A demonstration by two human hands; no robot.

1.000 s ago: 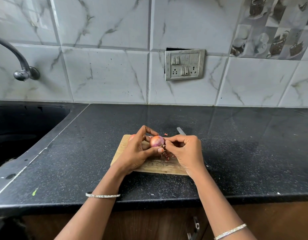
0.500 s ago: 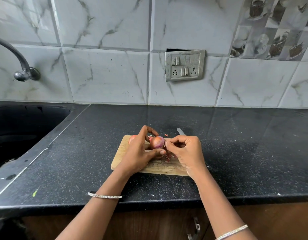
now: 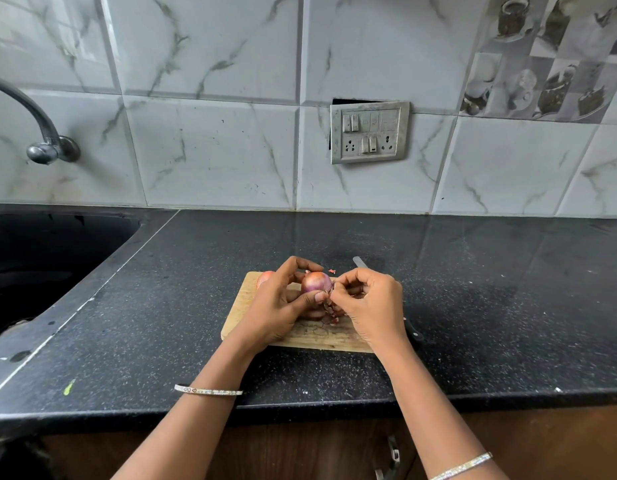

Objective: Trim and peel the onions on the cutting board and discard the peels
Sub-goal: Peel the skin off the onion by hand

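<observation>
purple-red onion, peeling in hand: held over the middle of the wooden cutting board, my left hand curled round it, my right hand pinching loose skin at its side; next, i judge, strip that skin clear and discard it.

Diffuse, fairly bright light. Faint sheen on countertop beyond the fingers; soft shadows under and right of them. Sharp focus; wide-angle bowing at edges.
</observation>
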